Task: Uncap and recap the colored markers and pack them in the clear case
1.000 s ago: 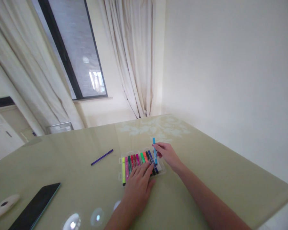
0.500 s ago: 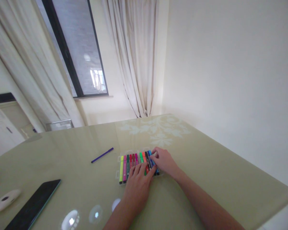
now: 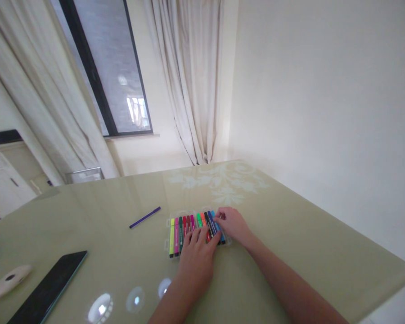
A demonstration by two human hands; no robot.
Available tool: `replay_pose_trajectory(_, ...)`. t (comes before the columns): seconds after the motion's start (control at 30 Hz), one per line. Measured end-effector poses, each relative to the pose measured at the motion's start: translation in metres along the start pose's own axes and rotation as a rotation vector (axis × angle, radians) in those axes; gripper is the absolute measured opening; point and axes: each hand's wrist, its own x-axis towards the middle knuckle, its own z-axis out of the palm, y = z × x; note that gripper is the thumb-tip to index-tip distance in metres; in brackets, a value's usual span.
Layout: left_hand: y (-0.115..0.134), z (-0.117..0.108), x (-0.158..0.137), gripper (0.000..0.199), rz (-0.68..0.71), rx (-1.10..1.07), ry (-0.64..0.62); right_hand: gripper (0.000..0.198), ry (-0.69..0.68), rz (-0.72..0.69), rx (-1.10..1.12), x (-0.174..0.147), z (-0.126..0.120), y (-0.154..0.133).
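Note:
A clear plastic case (image 3: pixel 166 244) lies on the table, holding a row of coloured felt-tip markers (image 3: pixel 176 236). Across the lower part of the row rests my left hand (image 3: pixel 196 254), its fingers stretched out and thumb spread to the right, covering several barrels. My right hand (image 3: pixel 232 222) is at the case's right end, beside the light-blue marker (image 3: pixel 213 215). Its thumb and fingers are closed together at that marker's upper part; what they grip, if anything, is too small to tell. A loose purple marker (image 3: pixel 145 218) lies on the table left of the case.
The glossy table (image 3: pixel 114 252) reflects ceiling lights near its front. A dark phone or tablet (image 3: pixel 49 288) lies front left, beside a pale oval object (image 3: pixel 9 281). A wall (image 3: pixel 324 112) runs along the right, with a curtain (image 3: pixel 202 90) and window (image 3: pixel 114 67) behind.
My right hand's fingers have shifted slightly at the case's right end. My left hand stays across the markers. The whole view has drifted very slightly.

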Motion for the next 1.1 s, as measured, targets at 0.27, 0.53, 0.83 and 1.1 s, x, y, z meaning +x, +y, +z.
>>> replay_pose_trajectory(0.27, -0.054, -0.032, 0.009, 0.045, -0.156, -0.273, 0.058, 0.017, 0.026, -0.074, 0.07, 0.001, 0.0, 0.01)
replay_pose_trajectory(0.53, -0.16, -0.045, -0.026, 0.034, -0.84, 0.078, 0.168, 0.022, 0.073, -0.13, 0.141, -0.001, 0.001, 0.005)
replay_pose_trajectory(0.83, -0.083, -0.042, 0.005, 0.044, -0.62, -0.339, 0.201, 0.046, -0.068, -0.229, 0.454, -0.015, 0.006, -0.028)
replay_pose_trajectory(1.1, -0.017, -0.011, 0.006, 0.036, -0.194, -0.436, 0.186, 0.05, -0.034, -0.007, 1.015, -0.006, 0.006, -0.026)
